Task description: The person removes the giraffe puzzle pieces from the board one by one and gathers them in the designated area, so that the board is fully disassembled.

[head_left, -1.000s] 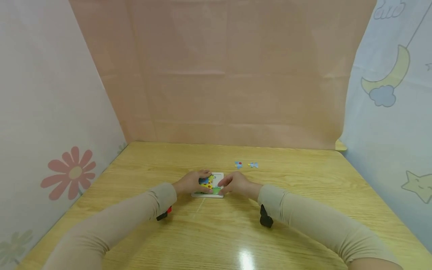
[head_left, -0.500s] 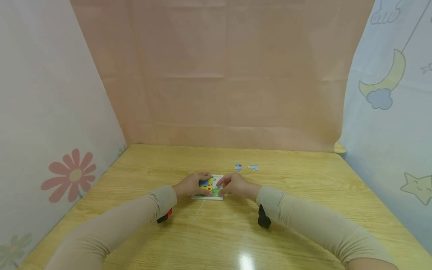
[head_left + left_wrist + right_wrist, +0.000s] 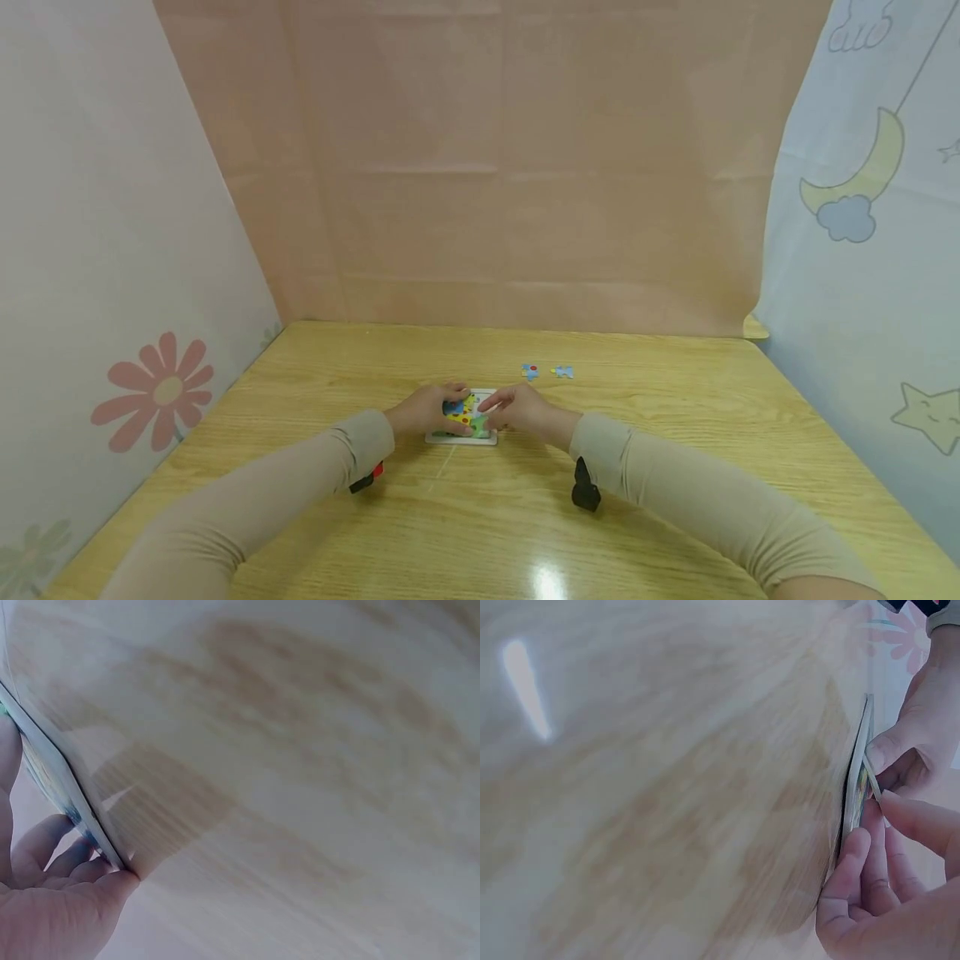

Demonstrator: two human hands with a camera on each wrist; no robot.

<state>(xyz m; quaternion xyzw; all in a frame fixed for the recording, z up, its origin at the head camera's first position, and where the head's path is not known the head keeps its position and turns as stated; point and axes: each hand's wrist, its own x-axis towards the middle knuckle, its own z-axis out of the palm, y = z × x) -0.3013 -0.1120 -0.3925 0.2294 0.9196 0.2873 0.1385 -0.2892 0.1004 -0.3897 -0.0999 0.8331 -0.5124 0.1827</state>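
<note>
A small puzzle board (image 3: pixel 461 442) with a white rim lies on the table, showing a yellow, red-spotted picture. My left hand (image 3: pixel 422 410) grips its left side, thumb along the near part and fingers at the far part. In the left wrist view, fingertips are at the edge of the board (image 3: pixel 64 769). Over the board's right side, my right hand (image 3: pixel 527 407) pinches a puzzle piece (image 3: pixel 873 778), which stands tilted against the board. Green (image 3: pixel 480 426) shows beside those fingertips in the head view. The right hand's other fingers rest at the board's edge.
Two loose blue puzzle pieces, one with a red dot (image 3: pixel 530 372) and one with a yellow tip (image 3: pixel 563 372), lie behind the right hand. Black wrist devices (image 3: pixel 585 490) hang below both sleeves. A brown sheet (image 3: pixel 495 208) rises along the table's back edge.
The right fingertips have shifted slightly left over the board, and the green part beside them is now tilted. The left hand stays on the board. The loose pieces lie unmoved.
</note>
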